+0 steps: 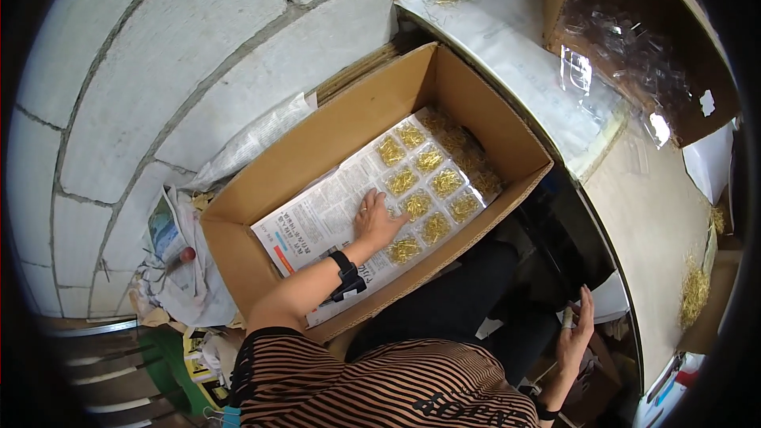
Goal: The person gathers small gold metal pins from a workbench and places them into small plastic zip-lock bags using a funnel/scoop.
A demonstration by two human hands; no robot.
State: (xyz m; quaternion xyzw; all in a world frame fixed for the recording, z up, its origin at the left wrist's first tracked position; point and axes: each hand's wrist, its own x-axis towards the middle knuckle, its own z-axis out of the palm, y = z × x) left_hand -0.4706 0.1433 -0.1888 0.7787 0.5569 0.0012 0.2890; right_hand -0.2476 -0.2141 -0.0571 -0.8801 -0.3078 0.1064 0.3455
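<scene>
A pale block wall (158, 55) backs an open cardboard box (317, 143) lined with newspaper (317, 222). The left hand (376, 220) lies flat, fingers spread, on the paper, touching small clear bags of gold bits (432, 186) at its three o'clock. The right hand (575, 333), at five o'clock near the table edge (634, 214), is open, holding nothing.

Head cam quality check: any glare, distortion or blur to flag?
Head view: strong fisheye, with wall blocks and the table edge bowing toward a black vignetted rim; glare off the clear plastic bags at upper right; the cardboard box and left hand are evenly lit and sharp; the right hand sits in dimmer shadow near the lower edge.
</scene>
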